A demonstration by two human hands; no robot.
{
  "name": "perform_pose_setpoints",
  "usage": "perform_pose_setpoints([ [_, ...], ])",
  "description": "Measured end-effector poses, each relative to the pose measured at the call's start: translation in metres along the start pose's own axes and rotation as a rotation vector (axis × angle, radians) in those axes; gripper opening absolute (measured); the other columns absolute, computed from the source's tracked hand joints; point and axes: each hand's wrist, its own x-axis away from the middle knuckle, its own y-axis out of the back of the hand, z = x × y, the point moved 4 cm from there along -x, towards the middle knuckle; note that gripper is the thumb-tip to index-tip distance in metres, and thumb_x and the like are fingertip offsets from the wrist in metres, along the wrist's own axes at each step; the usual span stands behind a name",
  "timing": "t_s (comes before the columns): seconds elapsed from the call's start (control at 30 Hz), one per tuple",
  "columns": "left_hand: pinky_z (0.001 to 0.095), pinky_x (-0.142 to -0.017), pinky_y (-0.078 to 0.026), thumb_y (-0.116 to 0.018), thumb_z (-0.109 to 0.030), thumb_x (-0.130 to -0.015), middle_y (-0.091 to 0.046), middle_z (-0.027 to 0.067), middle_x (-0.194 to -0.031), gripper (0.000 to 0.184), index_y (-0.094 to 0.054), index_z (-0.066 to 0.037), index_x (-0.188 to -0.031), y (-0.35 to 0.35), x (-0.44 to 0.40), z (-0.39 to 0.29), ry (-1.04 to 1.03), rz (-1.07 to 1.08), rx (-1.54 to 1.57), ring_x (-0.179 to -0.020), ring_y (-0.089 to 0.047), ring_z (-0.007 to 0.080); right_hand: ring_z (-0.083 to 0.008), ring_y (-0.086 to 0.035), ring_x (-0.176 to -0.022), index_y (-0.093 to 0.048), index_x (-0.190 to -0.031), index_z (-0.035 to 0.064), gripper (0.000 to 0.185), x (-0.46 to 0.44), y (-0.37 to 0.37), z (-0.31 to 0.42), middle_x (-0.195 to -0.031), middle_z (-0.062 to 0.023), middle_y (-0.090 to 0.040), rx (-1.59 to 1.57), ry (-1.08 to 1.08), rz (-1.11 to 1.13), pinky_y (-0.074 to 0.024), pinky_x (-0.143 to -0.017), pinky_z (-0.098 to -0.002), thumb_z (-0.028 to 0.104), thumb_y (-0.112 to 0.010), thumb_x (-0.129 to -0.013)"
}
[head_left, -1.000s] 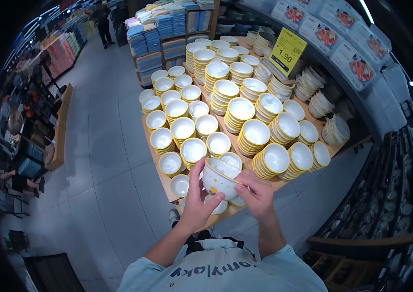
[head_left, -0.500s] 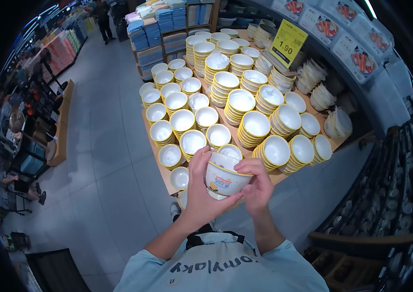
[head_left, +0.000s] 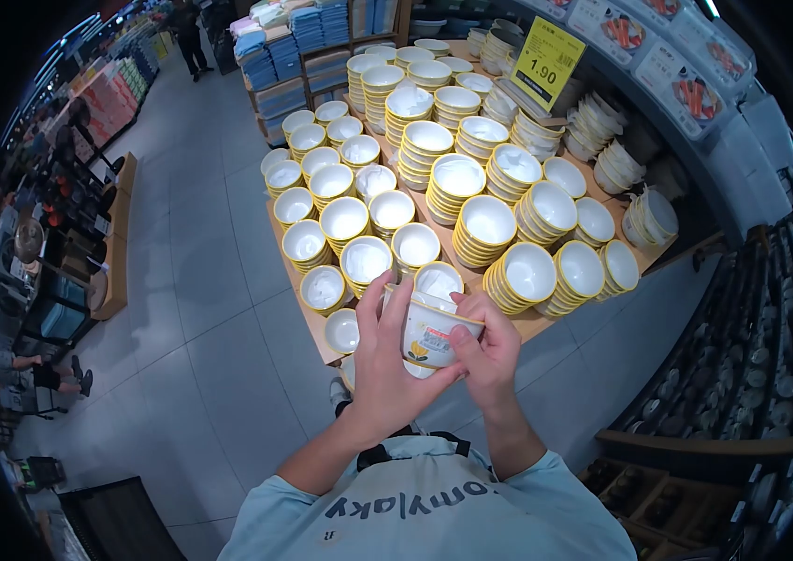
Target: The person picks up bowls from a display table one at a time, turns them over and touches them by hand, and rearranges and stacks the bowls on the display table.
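Between my hands is a white bowl (head_left: 423, 330) with a yellow rim, tilted so its outer wall faces me. A yellow tulip print and a red-and-white price sticker show on that wall. My left hand (head_left: 385, 360) cups the bowl from the left, fingers up along its side and thumb underneath. On the right, my right hand (head_left: 492, 353) pinches the rim, its thumb on the outer wall beside the sticker and its fingers behind. Just beyond the held bowl stands a stack of similar bowls (head_left: 438, 279).
Several stacks of yellow-rimmed bowls (head_left: 488, 222) cover a wooden display table (head_left: 322, 342). A yellow price sign (head_left: 548, 64) reads 1.90. Folded towels (head_left: 306, 30) sit behind. Dark shelves of dishes (head_left: 724, 374) curve along the right. A person (head_left: 188, 37) stands in the far aisle.
My right thumb has moved from below the bowl onto its outer wall. The bowl has turned slightly, showing more of the tulip. My left fingers now reach straighter along its side.
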Motion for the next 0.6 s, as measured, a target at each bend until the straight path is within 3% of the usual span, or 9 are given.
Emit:
perform_pose_setpoints([
  [0.13,0.0462,-0.113,-0.038,-0.090,-0.020,-0.067,-0.028,0.0222,-0.153,0.110,-0.025,-0.003,-0.154,0.000,0.002,0.005,0.001,-0.007,0.056,-0.141,-0.037,0.0365,-0.0134,-0.046,-0.077,-0.051,-0.082,0.0036,0.019,0.000,-0.001,0.001,-0.081,-0.0034,-0.046,-0.088,-0.033,0.010,-0.0368,-0.111,-0.0430,0.012,-0.064,-0.093],
  [0.2,0.0425,-0.109,-0.041,-0.087,-0.026,-0.072,-0.032,0.0193,-0.151,0.105,-0.025,-0.002,-0.153,-0.002,0.001,0.021,0.149,0.009,0.350,-0.136,-0.042,0.0307,-0.0138,-0.046,-0.078,-0.051,-0.083,0.0036,0.019,0.000,-0.001,-0.001,-0.081,-0.0035,-0.047,-0.119,-0.060,0.016,-0.0365,-0.111,-0.0431,0.012,-0.063,-0.094],
  [0.23,0.0425,-0.109,-0.041,-0.087,-0.026,-0.072,-0.032,0.0193,-0.151,0.105,-0.025,-0.002,-0.153,-0.002,0.000,0.022,0.156,0.007,0.348,-0.136,-0.042,0.0307,-0.0154,-0.047,-0.080,-0.051,-0.083,0.0034,0.018,0.001,-0.001,-0.001,-0.081,-0.0042,-0.047,-0.088,-0.045,0.023,-0.0366,-0.111,-0.0436,0.012,-0.062,-0.094],
  [0.3,0.0389,-0.104,-0.044,-0.085,-0.030,-0.075,-0.040,0.0162,-0.143,0.095,-0.030,-0.003,-0.148,-0.004,-0.003,0.025,0.305,0.019,0.550,-0.128,-0.047,0.0246,-0.0170,-0.048,-0.081,-0.052,-0.083,0.0033,0.017,0.001,-0.002,-0.001,-0.081,-0.0049,-0.048,-0.060,-0.035,0.035,-0.0367,-0.110,-0.0442,0.012,-0.062,-0.095],
  [0.43,0.0375,-0.100,-0.045,-0.085,-0.030,-0.075,-0.046,0.0137,-0.131,0.086,-0.035,-0.004,-0.140,-0.005,-0.004,0.022,0.339,0.001,0.626,-0.119,-0.051,0.0221,-0.0221,-0.048,-0.083,-0.054,-0.082,0.0029,0.016,0.002,-0.004,0.002,-0.081,-0.0070,-0.050,0.034,0.011,0.055,-0.0372,-0.109,-0.0447,0.011,-0.062,-0.093],
  [0.53,0.0363,-0.100,-0.044,-0.076,-0.032,-0.083,-0.047,0.0131,-0.125,0.072,-0.037,-0.004,-0.137,-0.006,-0.003,0.024,0.278,-0.004,0.568,-0.117,-0.050,0.0211,-0.0224,-0.048,-0.083,-0.054,-0.081,0.0028,0.017,0.002,-0.003,0.002,-0.081,-0.0072,-0.050,0.042,0.016,0.057,-0.0372,-0.109,-0.0445,0.011,-0.062,-0.093],
  [0.6,0.0333,-0.092,-0.047,-0.064,-0.022,-0.094,-0.047,0.0124,-0.117,0.056,-0.034,-0.003,-0.137,-0.006,-0.003,0.032,0.261,-0.013,0.679,-0.106,-0.051,0.0178,-0.0216,-0.048,-0.083,-0.053,-0.081,0.0029,0.017,0.002,-0.003,0.001,-0.081,-0.0068,-0.049,0.038,0.005,0.056,-0.0371,-0.109,-0.0444,0.011,-0.062,-0.093],
])
